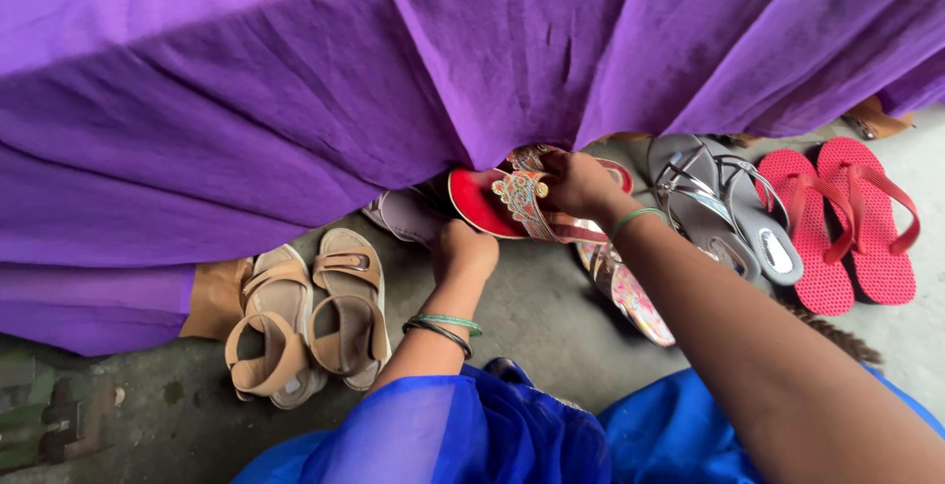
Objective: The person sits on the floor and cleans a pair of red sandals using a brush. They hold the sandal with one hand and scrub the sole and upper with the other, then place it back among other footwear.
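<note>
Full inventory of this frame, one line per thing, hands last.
Red-soled slipper with patterned gold strap: 1, red and gold, centre, at the cloth's edge.
Floral-soled flat sandal: 1, multicolour, on the floor under the right forearm.
Tan strapped sandals: 2, beige, left, side by side.
Mauve flat slipper: 1, left of the red one, partly under the cloth.
Silver-grey strappy sandals: 2, right of centre.
Red rubber flip-flops: 2, far right.
Purple cloth: 1, draped across the top.
Blue garment: 1, bottom.
Grey concrete floor: 1, underneath.
Green and dark bangles: left wrist; one green on the right.
Left hand: closed, beside the red slipper.
Right hand: gripping the patterned strap.
</note>
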